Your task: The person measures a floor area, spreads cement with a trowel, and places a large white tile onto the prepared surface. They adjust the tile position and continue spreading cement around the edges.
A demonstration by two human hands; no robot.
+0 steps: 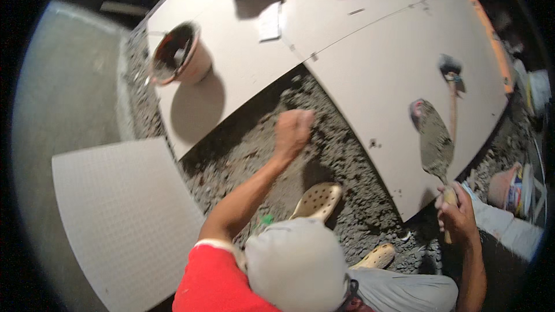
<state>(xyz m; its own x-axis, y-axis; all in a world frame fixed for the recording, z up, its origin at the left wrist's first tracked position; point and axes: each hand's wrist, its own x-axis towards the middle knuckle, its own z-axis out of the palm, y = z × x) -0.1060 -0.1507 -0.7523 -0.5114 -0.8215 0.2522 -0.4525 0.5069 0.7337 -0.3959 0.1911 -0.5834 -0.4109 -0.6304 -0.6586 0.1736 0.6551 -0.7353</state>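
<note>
My left hand point(293, 129) is closed in a fist above the rough grey mortar bed point(341, 156), in the gap between the laid tiles; nothing shows in it. Lower right, my right hand point(457, 215) grips the wooden handle of a trowel point(435, 144). Its blade is coated with grey mortar and lies over the near edge of a large beige tile point(381, 63). I am squatting with my beige clogs point(318, 199) on the mortar.
A reddish bucket point(176, 55) stands on the left beige tile point(231, 75). A rubber mallet point(451, 78) lies on the right tile. A loose white tile point(121, 214) lies at left. An orange level point(491, 40) runs along the far right edge, near a small container point(511, 188).
</note>
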